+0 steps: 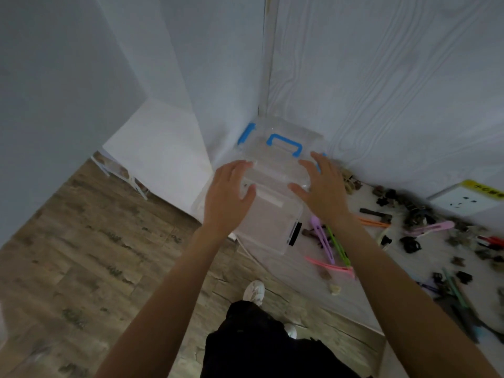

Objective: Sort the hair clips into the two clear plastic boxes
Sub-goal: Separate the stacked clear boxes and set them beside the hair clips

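Note:
Two clear plastic boxes stand in the table's far left corner. The near box (268, 214) has a clear lid; the far box (289, 132) has a blue handle and blue latches. My left hand (227, 195) and my right hand (321, 186) are spread, fingers straight, on either side of the near box's lid, holding nothing. Whether they touch the lid is unclear. Many hair clips lie loose on the table to the right: a purple clip (323, 238), a pink clip (331, 266), a green clip (338, 246) and several small dark claw clips (409, 244).
The white table (294, 271) stands against white walls at the left and back. A wall socket (463, 203) with a yellow label sits at the right. A wood-pattern floor (95, 255) lies below on the left, with my white shoes (253, 291) and dark clothing near the table's edge.

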